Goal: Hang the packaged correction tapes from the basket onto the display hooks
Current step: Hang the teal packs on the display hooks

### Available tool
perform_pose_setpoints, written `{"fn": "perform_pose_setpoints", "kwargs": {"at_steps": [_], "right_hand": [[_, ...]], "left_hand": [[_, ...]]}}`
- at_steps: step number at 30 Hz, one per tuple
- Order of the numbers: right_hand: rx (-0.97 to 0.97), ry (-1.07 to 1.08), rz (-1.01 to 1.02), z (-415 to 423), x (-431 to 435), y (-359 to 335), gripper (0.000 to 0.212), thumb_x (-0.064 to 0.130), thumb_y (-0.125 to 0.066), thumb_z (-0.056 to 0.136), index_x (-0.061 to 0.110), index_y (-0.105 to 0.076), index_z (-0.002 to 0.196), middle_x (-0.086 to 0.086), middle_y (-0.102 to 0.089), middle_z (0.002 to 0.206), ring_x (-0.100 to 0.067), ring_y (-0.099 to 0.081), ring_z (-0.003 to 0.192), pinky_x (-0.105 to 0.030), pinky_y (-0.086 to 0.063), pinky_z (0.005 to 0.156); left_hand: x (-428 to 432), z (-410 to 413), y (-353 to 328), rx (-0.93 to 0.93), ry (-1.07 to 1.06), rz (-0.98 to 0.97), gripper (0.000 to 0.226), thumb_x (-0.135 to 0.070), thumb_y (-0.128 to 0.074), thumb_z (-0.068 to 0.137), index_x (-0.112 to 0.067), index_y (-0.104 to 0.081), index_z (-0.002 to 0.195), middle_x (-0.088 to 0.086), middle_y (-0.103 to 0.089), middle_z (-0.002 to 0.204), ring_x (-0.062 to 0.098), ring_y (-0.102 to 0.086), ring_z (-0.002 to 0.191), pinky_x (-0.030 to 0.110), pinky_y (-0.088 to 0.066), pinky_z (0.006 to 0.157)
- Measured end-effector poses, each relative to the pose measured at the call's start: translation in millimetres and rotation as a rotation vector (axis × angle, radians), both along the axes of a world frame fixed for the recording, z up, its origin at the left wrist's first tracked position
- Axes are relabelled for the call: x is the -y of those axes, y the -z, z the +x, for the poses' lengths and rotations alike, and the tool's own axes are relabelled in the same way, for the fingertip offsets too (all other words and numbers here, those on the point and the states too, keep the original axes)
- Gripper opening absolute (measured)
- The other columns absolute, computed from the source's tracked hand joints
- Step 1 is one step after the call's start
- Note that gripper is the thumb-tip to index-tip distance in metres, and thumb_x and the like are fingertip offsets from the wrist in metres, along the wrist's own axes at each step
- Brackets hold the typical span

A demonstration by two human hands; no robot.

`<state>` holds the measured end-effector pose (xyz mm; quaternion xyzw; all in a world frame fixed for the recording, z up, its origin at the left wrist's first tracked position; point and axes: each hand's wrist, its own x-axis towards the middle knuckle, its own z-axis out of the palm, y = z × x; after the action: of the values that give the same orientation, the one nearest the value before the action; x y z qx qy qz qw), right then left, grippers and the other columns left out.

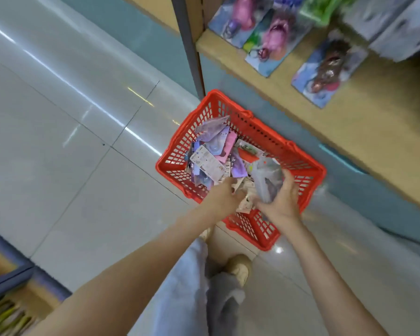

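Red basket (170, 156): set on the tiled floor (83, 166), beside the base of a wooden shelf (349, 112).
Packaged correction tapes (211, 154): heaped loosely inside the basket.
Right grip (283, 197): curled round a grey-blue packet (267, 180), which is held just above the basket's near end.
Left grip (224, 195): lowered among the packets beside it. The fingers are blurred and partly hidden, so its closure cannot be told.
Carded toys (274, 37): laid on the shelf.
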<state>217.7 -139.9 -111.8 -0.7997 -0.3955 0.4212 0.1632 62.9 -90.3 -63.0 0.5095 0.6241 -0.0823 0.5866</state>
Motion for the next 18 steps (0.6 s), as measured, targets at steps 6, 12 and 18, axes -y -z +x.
{"fn": "perform_pose_setpoints", "kwargs": {"at_steps": [6,12,18], "right_hand": [[0.053,-0.159,0.180,-5.5,9.2,-254.9,0.105,0.030,-0.080,0.075,0.038,-0.008,0.151,-0.008,-0.034,0.129,-0.027,-0.036,0.126,-0.031,-0.033,0.101],[0.241,-0.184,0.398,16.1,5.3,-461.5,0.091,0.047,-0.064,0.084,0.054,0.005,0.142,-0.005,-0.031,0.134,-0.026,-0.040,0.123,-0.033,-0.042,0.082],[0.385,-0.204,0.614,54.6,36.1,-610.4,0.081,0.048,-0.058,0.090,0.059,0.002,0.143,-0.007,-0.021,0.152,-0.029,-0.033,0.137,-0.042,-0.046,0.094]], "left_hand": [[-24.2,26.1,-211.4,0.376,-0.116,0.159,0.011,-0.023,-0.059,0.095,-0.020,-0.052,0.103,-0.007,-0.058,0.074,0.016,-0.061,0.076,0.047,-0.054,0.088],[-34.6,43.8,-419.2,0.585,0.074,0.341,0.025,-0.029,-0.060,0.093,-0.017,-0.054,0.114,0.018,-0.066,0.081,0.035,-0.065,0.077,0.047,-0.055,0.075],[-5.1,75.2,-585.3,0.739,0.174,0.513,0.034,-0.026,-0.060,0.096,-0.005,-0.046,0.119,0.015,-0.065,0.082,0.028,-0.066,0.087,0.052,-0.054,0.088]]}}
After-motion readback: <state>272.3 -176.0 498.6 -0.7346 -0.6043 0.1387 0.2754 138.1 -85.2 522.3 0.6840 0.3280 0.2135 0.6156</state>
